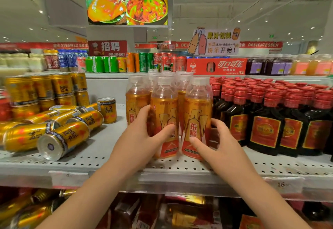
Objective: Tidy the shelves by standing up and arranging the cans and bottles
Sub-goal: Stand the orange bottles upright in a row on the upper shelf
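Several amber drink bottles with white caps stand upright in a cluster at the middle of the grey perforated shelf (100,158). My left hand (142,138) grips the front left bottle (164,113), fingers behind it and thumb across its label. My right hand (216,142) grips the front right bottle (197,113), thumb on the label, fingers round its right side. To the left, several gold cans (63,138) lie on their sides. One gold can (107,109) stands upright behind them.
Stacked upright gold cans (45,88) fill the shelf's far left. Dark bottles with red caps (264,120) stand in rows right of the amber bottles. A higher shelf carries coloured cans and a red drinks carton (216,66). The lower shelf holds more cans and packs.
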Motion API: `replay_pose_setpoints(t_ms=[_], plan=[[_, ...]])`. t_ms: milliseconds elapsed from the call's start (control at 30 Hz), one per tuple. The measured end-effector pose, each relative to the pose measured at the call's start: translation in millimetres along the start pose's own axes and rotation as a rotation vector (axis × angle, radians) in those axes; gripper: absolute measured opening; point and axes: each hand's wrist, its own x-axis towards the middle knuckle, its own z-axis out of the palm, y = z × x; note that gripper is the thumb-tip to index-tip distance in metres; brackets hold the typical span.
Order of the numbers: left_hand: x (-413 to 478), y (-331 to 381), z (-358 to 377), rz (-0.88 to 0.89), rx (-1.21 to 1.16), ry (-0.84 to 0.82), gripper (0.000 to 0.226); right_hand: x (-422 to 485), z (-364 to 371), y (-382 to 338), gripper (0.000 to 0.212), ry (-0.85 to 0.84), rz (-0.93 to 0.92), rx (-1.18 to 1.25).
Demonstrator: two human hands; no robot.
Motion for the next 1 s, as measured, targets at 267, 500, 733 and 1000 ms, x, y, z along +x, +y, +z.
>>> replay_pose_setpoints(t_ms=[267,500,733,1000], plan=[[6.3,-13.2,-20.0,0.007,0.077,0.054,0.046,10.0,21.9,-12.1,0.055,-0.071,-0.063,0.021],[24.7,-53.4,-42.1,-0.038,0.091,0.12,0.075,25.6,58.7,-33.4,0.056,-0.12,-0.058,0.034],[32.4,-84.2,-57.2,-0.063,0.053,0.179,0.05,39.9,98.0,-47.2,0.056,-0.149,-0.097,-0.037],[45.3,-96.6,-54.9,-0.096,-0.129,0.082,0.062,60.2,39.3,-20.6,0.059,0.207,-0.014,-0.097]])
